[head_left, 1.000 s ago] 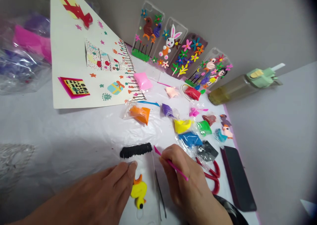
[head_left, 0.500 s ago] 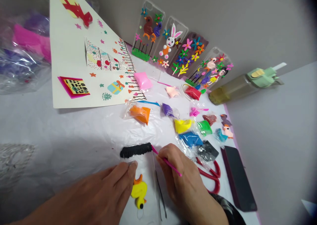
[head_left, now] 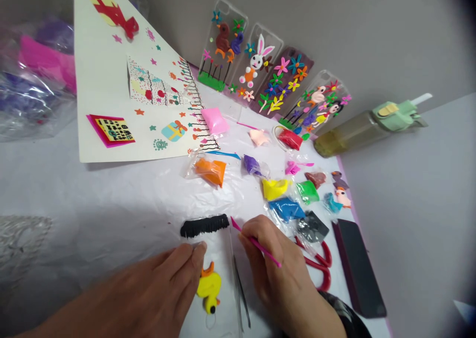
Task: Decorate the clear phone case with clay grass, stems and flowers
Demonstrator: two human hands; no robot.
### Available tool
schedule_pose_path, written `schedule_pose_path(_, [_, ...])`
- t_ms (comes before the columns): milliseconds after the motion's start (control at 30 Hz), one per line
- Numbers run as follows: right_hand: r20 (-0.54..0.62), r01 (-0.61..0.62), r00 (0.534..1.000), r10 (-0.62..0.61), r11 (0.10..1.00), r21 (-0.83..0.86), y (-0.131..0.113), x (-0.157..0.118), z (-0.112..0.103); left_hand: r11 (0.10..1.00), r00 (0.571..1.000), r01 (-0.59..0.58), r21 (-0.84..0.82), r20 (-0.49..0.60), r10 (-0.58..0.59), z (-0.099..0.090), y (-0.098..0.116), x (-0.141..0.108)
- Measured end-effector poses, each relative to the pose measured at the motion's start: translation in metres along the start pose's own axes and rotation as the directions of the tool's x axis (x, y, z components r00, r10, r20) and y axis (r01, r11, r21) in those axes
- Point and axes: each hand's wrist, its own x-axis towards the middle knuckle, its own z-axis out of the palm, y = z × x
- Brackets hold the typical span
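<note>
1. my right hand (head_left: 288,278) pinches a pink tool (head_left: 264,251).
2. its tip sits just beside the black clay strip (head_left: 204,225); a slip could gouge it.
3. my left hand (head_left: 167,273) rests on the clear case (head_left: 221,251), lower centre; i cannot tell its grip.
4. sliding fingers could smudge the yellow duck (head_left: 210,284).

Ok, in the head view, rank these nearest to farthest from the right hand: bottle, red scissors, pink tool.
1. Pink tool: held in the right hand.
2. Red scissors: just to its right.
3. Bottle: farther off, back right.
</note>
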Motion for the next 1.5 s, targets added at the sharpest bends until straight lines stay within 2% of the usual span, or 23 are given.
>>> schedule_pose_path(200, [-0.038,-0.054,0.998,0.053,0.998,-0.019,0.003,0.001,-0.003,0.996,0.988,-0.075,0.040,-0.132,0.080,-0.017,-0.002,0.014])
schedule_pose_path(267, [-0.076,-0.093,0.992,0.100,0.992,0.083,-0.001,0.004,-0.007,0.995,0.979,-0.087,0.047,-0.182,0.094,-0.021,-0.003,0.020])
schedule_pose_path(333, [-0.110,-0.150,0.977,0.184,0.953,0.261,-0.007,0.008,-0.012,0.991,0.972,-0.114,0.066,-0.198,0.124,-0.028,-0.006,0.029])
schedule_pose_path(433, [-0.070,-0.245,0.938,0.340,0.791,0.560,-0.015,0.011,-0.016,0.986,0.972,-0.157,0.060,-0.168,0.165,-0.044,-0.016,0.042])
schedule_pose_path(567, [0.084,-0.315,0.892,0.445,0.476,0.821,-0.017,0.006,-0.013,0.963,0.984,-0.176,-0.203,-0.042,0.171,-0.074,-0.041,0.054])
schedule_pose_path(633, [0.109,-0.295,0.887,0.448,0.369,0.881,-0.019,0.002,-0.010,0.939,0.992,-0.125,-0.320,-0.048,0.115,-0.089,-0.053,0.061])
schedule_pose_path(700, [0.112,-0.267,0.890,0.442,0.305,0.914,-0.023,-0.002,-0.007,0.902,1.000,-0.018,-0.431,-0.022,0.009,-0.100,-0.058,0.068])
schedule_pose_path(800, [0.117,-0.248,0.901,0.417,0.275,0.929,-0.035,-0.007,-0.004,0.807,0.986,0.164,-0.567,0.080,-0.145,-0.111,-0.050,0.079])
schedule_pose_path(867, [0.126,-0.240,0.914,0.387,0.263,0.934,-0.042,-0.010,-0.002,0.719,0.975,0.223,-0.659,0.169,-0.147,-0.113,-0.039,0.085])
schedule_pose_path(933, [0.104,-0.221,0.929,0.355,0.306,0.926,-0.043,-0.012,-0.001,0.641,0.967,0.253,-0.725,0.206,-0.148,-0.114,-0.032,0.086])
schedule_pose_path(967, [0.062,-0.198,0.936,0.346,0.373,0.906,-0.041,-0.013,-0.001,0.619,0.963,0.268,-0.738,0.205,-0.173,-0.114,-0.030,0.086])
schedule_pose_path(1033, [-0.072,-0.145,0.938,0.338,0.573,0.807,-0.031,-0.014,-0.003,0.612,0.950,0.302,-0.731,0.178,-0.256,-0.114,-0.032,0.082])
schedule_pose_path(1100, [-0.200,-0.113,0.919,0.341,0.712,0.693,-0.016,-0.014,-0.007,0.631,0.937,0.334,-0.700,0.174,-0.303,-0.111,-0.038,0.075])
schedule_pose_path(1233, [-0.381,-0.106,0.879,0.288,0.896,0.432,0.010,-0.018,-0.008,0.605,0.906,0.407,-0.685,0.219,-0.361,-0.094,-0.049,0.057])
schedule_pose_path(1367, [-0.435,-0.092,0.887,0.155,0.982,0.162,0.014,-0.026,0.003,0.511,0.875,0.440,-0.738,0.226,-0.427,-0.072,-0.047,0.043])
schedule_pose_path(1500, [-0.344,-0.075,0.936,0.079,0.997,0.023,0.002,-0.030,0.019,0.407,0.845,0.450,-0.795,0.232,-0.481,-0.057,-0.043,0.038])
